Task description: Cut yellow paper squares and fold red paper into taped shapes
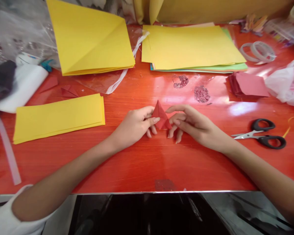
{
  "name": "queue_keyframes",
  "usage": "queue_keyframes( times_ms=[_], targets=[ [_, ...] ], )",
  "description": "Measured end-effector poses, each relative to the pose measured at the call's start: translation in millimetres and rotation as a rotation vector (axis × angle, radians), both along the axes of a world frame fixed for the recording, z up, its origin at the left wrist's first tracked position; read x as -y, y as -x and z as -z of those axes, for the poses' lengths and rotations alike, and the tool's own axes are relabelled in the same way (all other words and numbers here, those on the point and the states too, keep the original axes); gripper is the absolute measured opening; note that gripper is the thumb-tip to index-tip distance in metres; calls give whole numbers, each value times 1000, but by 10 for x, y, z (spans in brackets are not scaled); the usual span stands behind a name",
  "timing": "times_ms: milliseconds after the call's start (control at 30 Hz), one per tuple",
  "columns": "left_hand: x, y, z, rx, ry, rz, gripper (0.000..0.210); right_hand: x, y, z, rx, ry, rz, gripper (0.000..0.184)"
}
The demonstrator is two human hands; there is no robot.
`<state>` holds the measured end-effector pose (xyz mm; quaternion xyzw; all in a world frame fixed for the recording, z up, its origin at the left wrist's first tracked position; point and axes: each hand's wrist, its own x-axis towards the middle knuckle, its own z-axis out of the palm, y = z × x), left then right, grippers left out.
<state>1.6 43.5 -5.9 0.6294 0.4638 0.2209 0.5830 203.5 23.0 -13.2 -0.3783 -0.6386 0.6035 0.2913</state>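
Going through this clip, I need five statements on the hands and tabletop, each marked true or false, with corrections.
1. The left hand holds a folded red paper. True.
2. The right hand grips the scissors. False: the right hand is at the folded red paper; the scissors lie on the table.
3. The scissors have black handles. True.
4. The long yellow strips lie to the right of both hands. False: the long yellow strips lie to the left.
5. The stack of red paper lies farther from the person than the scissors. True.

Folded red paper [162, 116] partly hidden behind the left hand [134, 125]
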Motion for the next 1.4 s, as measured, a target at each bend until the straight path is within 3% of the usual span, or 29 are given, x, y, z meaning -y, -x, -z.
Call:
queue_keyframes(
  times_ms=[333, 833, 1133, 1400],
  targets=[
    [-11, 14, 30, 65, 13, 52, 6, -31, 6, -17, 254, -334, 3, 9],
    [14, 9, 44, 76, -17, 22, 9, -10, 104, -69, 293, -216, 61, 18],
    [30, -20, 25, 25, -40, 28, 10, -40, 104, -120, 430, -398, -28, 10],
    [19, 11, 33, 8, -97, 102, 7, -32, 97, -132, 450, -350, -2, 9]
  ],
)
